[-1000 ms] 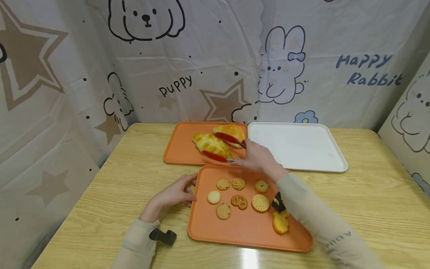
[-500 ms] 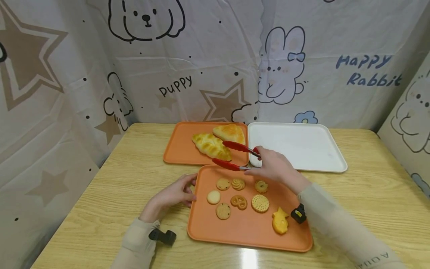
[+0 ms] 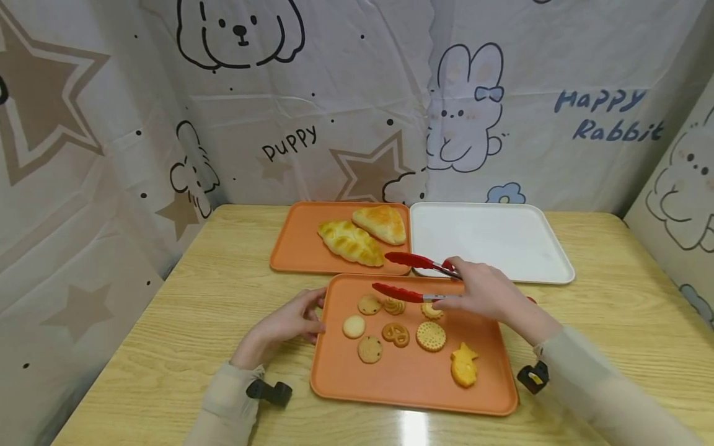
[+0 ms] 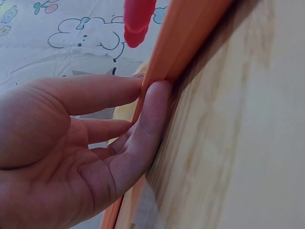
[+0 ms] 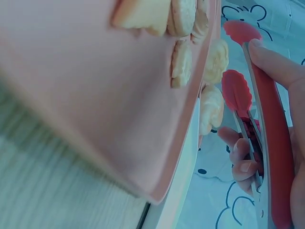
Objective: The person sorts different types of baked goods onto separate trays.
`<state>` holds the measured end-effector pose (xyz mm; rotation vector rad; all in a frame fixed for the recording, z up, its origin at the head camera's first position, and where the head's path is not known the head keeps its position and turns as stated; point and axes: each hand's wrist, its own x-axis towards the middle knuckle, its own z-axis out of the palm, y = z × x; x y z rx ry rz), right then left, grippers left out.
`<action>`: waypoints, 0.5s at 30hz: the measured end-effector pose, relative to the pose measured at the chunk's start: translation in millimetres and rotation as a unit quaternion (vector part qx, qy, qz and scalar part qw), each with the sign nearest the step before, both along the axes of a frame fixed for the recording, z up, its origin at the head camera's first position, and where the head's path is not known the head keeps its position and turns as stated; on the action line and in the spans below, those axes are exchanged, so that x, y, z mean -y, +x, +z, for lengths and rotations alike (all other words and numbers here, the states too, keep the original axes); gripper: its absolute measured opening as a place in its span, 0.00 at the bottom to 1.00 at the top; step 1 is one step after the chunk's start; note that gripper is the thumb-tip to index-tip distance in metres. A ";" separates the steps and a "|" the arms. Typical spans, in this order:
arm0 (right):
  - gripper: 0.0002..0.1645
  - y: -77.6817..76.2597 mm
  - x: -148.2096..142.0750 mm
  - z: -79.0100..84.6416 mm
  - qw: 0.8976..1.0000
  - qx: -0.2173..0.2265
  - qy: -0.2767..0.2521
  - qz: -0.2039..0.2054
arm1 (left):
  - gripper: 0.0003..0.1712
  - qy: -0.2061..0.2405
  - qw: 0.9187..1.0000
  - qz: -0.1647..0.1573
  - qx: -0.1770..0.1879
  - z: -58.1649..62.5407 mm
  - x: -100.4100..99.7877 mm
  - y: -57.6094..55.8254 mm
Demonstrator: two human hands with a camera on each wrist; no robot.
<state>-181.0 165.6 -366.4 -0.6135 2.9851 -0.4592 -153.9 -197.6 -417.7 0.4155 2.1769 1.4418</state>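
My right hand point(image 3: 484, 290) grips red-tipped metal tongs point(image 3: 413, 261) above the upper edge of the front orange tray point(image 3: 390, 389). The tongs' two tips are spread, with nothing between them; the right wrist view shows their red handle point(image 5: 272, 143) along the palm. My left hand point(image 3: 290, 319) holds the front tray's left rim, and in the left wrist view its thumb and fingers meet at the orange edge point(image 4: 164, 57). On that tray lie several small cookies, among them a pretzel cookie point(image 3: 395, 334), a round dotted biscuit point(image 3: 431, 336) and a yellow pineapple-shaped piece point(image 3: 464, 365).
Behind stands another orange tray point(image 3: 295, 248) bearing a braided bread point(image 3: 350, 243) and a triangular pastry point(image 3: 380, 223). A white tray point(image 3: 485, 238) sits beside it at the back right. The wooden table point(image 3: 223, 266) ends at a printed cloth wall point(image 3: 312, 93).
My right hand has drawn the tongs away from the breads, toward me and to the right, over the front tray's upper edge. My left hand stays at the rim.
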 end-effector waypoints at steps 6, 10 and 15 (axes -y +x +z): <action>0.48 11.6 -10.0 -1.6 1.000 0.001 0.009 0.011 | 0.44 0.001 1.000 0.007 0.004 0.5 -0.2 0.3; 0.47 16.8 -14.9 -2.9 1.000 -0.002 0.015 0.027 | 0.44 0.001 1.000 0.004 0.001 0.6 0.1 0.0; 0.42 20.1 -19.5 -5.4 0.999 -0.002 0.027 0.046 | 0.44 0.000 1.000 0.006 0.003 0.8 0.4 -0.2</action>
